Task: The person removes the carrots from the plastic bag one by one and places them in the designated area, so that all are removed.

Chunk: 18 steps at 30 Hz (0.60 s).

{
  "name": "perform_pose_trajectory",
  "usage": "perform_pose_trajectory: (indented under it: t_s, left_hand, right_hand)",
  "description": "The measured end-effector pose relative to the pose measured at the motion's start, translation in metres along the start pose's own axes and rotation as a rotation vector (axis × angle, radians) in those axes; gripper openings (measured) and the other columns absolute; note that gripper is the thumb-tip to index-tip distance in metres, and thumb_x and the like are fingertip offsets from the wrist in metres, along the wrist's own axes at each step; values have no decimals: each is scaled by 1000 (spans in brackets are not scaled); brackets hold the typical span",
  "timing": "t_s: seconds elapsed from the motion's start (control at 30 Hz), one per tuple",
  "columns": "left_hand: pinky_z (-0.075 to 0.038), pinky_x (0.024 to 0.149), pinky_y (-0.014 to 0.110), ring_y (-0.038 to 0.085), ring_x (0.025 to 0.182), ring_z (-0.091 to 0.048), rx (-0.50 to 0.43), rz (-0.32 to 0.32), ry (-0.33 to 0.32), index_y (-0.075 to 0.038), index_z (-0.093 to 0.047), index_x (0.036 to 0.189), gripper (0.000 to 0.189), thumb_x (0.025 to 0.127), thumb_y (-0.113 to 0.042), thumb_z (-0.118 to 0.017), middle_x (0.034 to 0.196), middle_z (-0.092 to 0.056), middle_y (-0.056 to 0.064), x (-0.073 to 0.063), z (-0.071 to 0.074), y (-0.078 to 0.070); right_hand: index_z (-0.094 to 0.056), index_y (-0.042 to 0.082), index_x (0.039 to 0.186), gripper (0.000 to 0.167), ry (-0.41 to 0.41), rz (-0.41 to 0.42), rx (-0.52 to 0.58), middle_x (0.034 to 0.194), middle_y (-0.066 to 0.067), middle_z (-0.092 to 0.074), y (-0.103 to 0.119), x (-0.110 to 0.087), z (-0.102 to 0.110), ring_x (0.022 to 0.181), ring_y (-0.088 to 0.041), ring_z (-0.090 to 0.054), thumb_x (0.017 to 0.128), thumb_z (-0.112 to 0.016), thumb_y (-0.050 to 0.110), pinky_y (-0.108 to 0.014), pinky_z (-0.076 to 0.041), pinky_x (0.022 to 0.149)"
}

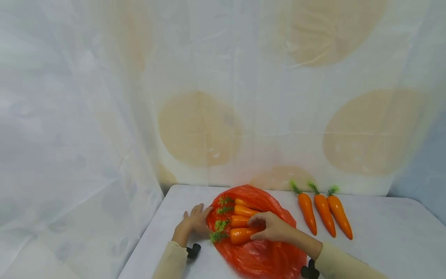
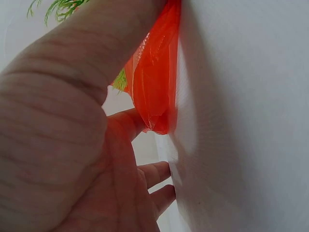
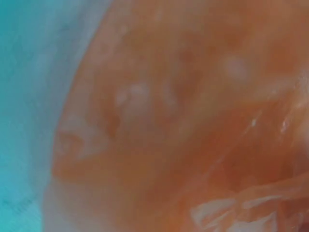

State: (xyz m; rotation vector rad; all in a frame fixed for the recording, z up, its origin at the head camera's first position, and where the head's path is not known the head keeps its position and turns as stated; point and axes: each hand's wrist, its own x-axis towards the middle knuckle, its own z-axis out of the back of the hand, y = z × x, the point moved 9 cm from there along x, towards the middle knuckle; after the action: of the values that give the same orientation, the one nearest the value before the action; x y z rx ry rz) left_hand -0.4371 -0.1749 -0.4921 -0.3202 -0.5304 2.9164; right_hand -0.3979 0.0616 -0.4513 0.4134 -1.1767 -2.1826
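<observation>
A red plastic bag [image 1: 265, 257] lies spread on the white table, with several orange carrots [image 1: 244, 210] in a column on it. Their green tops point left. My left hand [image 1: 197, 221] is at the bag's left edge, fingers spread and mostly straight. In the left wrist view, its fingertips reach the tabletop beside the red bag [image 2: 157, 82]. My right hand [image 1: 273, 228] comes over the bag from the right, thumb and fingers bent around the nearest carrot [image 1: 239, 236]. The right wrist view is blurred, filled mostly by the bag's film [image 3: 231, 159].
Three more carrots [image 1: 323, 211] lie side by side on the table [image 1: 386, 232], right of the bag, tops toward the back. A pale curtain with tan spots [image 1: 200, 128] hangs behind the table and along its left.
</observation>
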Motion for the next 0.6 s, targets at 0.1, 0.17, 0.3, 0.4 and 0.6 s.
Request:
perform_pose_trajectory:
  t_s: [0.1,0.17,0.3,0.4,0.6]
  left_hand:
    - [-8,114,74,42,147,-21,1,2,1,-20,-41,149,89,73,-42,-81,159,-26,20,-1,-1,0]
    - [-8,114,73,42,147,-21,-1,6,4,-21,-41,150,89,73,-43,-81,159,-26,20,-1,-2,1]
    - [-8,114,73,42,147,-22,4,5,7,-21,-41,150,89,73,-44,-81,159,-26,19,-1,-4,1]
    - [-8,114,73,41,147,-21,11,0,8,-22,-40,150,90,73,-44,-80,160,-26,19,-1,-4,1]
    - [-8,114,73,41,147,-21,3,6,0,-22,-41,150,90,73,-43,-81,160,-25,19,-1,-1,0]
  right_hand:
    - [-66,7,118,37,31,-11,45,115,-7,-68,-3,1,-2,107,-25,-61,85,-78,16,-48,-53,97]
    - [-65,6,119,38,54,-22,53,115,-7,-68,-6,1,-4,105,-24,-62,85,-78,14,-45,-54,95]
    - [-65,7,119,38,110,-30,43,114,-4,-68,-14,0,-10,103,-19,-62,84,-78,12,-37,-55,94]
    - [-66,9,118,37,148,-17,31,115,-2,-69,-16,-2,-16,103,-14,-62,83,-79,12,-32,-55,95]
    - [-66,12,116,38,162,-36,-5,110,1,-67,-16,-3,-21,95,-13,-59,81,-82,17,-25,-54,87]
